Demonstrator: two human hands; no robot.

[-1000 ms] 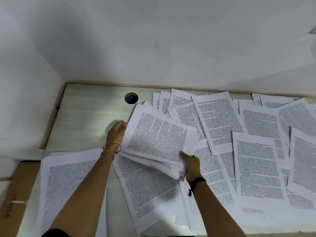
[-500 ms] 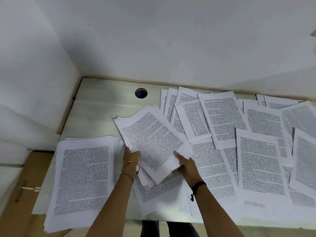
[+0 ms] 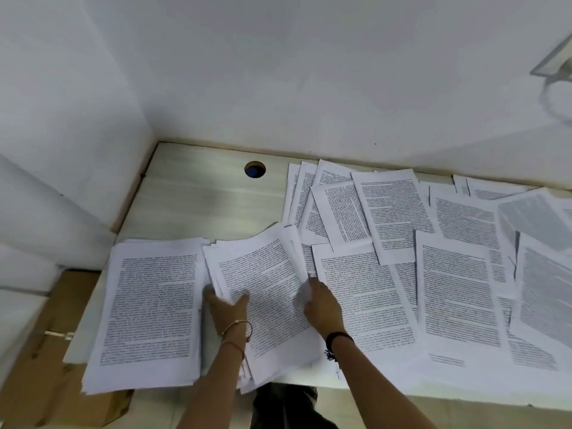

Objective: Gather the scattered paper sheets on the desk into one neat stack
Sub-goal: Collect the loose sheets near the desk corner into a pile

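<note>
A bundle of printed sheets [image 3: 266,292] lies at the desk's front, its near end overhanging the edge. My left hand [image 3: 227,308] grips the bundle's left edge, thumb on top. My right hand [image 3: 322,306] holds its right edge, fingers curled at the paper. Left of the bundle sits a thicker stack of sheets [image 3: 148,311], also overhanging the front edge. Several loose printed sheets [image 3: 393,218] overlap one another across the desk's middle and right.
The pale wooden desk [image 3: 198,205] fits into a corner of white walls and has a round cable hole [image 3: 255,169] near the back. A brown cardboard box [image 3: 34,363] stands below the desk's left end.
Both hands have drawn the bundle from mid-desk toward the front edge and turned it near parallel to the left stack. The view has shifted left and down.
</note>
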